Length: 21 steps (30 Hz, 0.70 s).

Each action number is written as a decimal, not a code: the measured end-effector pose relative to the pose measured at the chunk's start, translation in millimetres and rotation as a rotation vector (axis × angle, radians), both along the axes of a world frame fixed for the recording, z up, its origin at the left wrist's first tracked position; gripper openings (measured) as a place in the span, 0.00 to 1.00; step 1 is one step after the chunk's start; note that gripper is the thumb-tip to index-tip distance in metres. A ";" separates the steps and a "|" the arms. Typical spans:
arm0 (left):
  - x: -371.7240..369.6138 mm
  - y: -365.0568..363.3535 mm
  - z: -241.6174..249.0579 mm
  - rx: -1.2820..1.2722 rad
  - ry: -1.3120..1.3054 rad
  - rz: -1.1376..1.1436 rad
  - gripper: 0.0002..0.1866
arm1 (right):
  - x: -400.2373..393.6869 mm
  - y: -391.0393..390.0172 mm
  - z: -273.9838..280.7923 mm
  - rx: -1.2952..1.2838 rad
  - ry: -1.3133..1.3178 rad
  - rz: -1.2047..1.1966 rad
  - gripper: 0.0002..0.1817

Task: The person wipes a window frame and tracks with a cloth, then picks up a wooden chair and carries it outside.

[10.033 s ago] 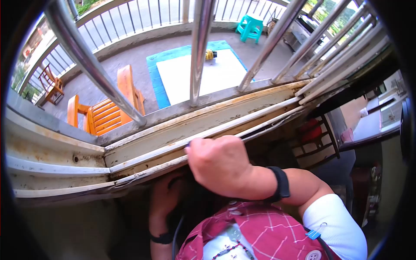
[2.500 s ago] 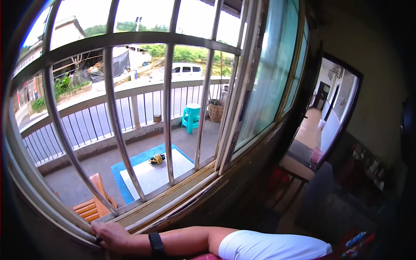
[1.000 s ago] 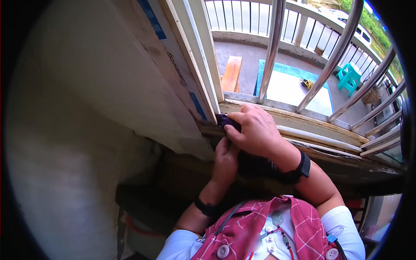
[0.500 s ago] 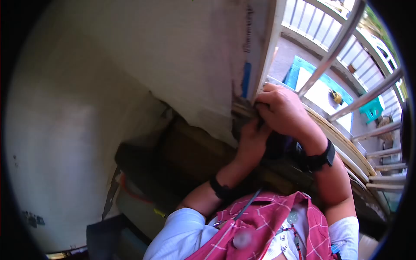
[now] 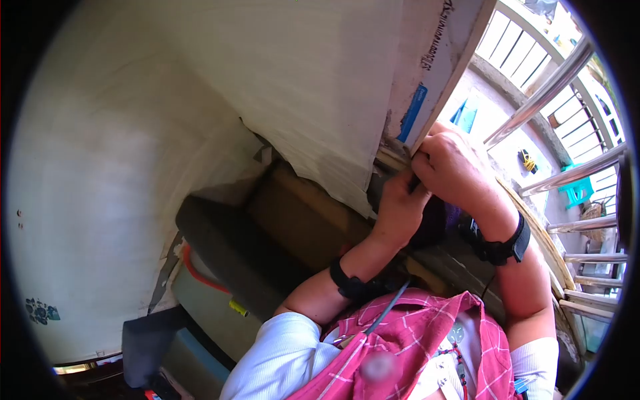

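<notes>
My right hand (image 5: 455,167) is curled over the left end of the window sill, where the sill meets the white window frame (image 5: 437,60). A dark purple cloth (image 5: 441,219) is bunched under its palm and wrist. My left hand (image 5: 397,207) comes up from below with its fingers curled against the same cloth, touching the right hand's fingers. Both wrists wear black bands. The fingertips and most of the cloth are hidden in the corner.
A pale wall (image 5: 133,133) fills the left. Blue tape (image 5: 413,113) marks the frame. Metal window bars (image 5: 553,93) run past on the right, with a balcony and a teal stool (image 5: 577,190) beyond. Dark boxes and a red-rimmed container (image 5: 200,280) sit below the sill.
Ten seconds ago my right hand was on the middle of the sill track. It has moved to the left corner, my left hand has joined it, and my view has swung toward the wall.
</notes>
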<state>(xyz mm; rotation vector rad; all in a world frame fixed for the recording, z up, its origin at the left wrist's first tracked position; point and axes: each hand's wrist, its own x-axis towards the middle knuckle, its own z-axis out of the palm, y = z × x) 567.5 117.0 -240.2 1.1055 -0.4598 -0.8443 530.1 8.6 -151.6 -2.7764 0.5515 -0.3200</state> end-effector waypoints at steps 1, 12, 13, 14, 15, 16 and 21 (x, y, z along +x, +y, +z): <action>0.0 0.0 -1.3 -0.001 0.000 0.005 0.09 | 0.3 -0.1 4.4 0.009 0.071 -0.001 0.10; -2.9 2.2 -4.6 -0.041 -0.047 -0.025 0.07 | 5.7 -3.4 -2.1 0.254 0.288 -0.057 0.13; -5.7 2.1 -5.4 -0.053 -0.030 -0.007 0.08 | 6.0 2.1 7.2 0.213 0.327 -0.106 0.13; -7.8 2.2 -6.5 -0.064 -0.017 0.013 0.08 | 3.2 4.1 13.1 0.205 0.338 -0.113 0.13; -9.0 3.8 -7.5 -0.057 -0.034 -0.027 0.10 | 0.7 3.0 9.3 0.180 0.318 -0.097 0.12; -11.1 3.7 -6.6 -0.054 -0.041 -0.046 0.10 | -3.0 1.3 4.9 0.157 0.296 -0.079 0.11; -13.6 8.4 -9.9 0.016 -0.149 -0.127 0.12 | -27.1 4.6 5.8 0.101 0.122 0.008 0.09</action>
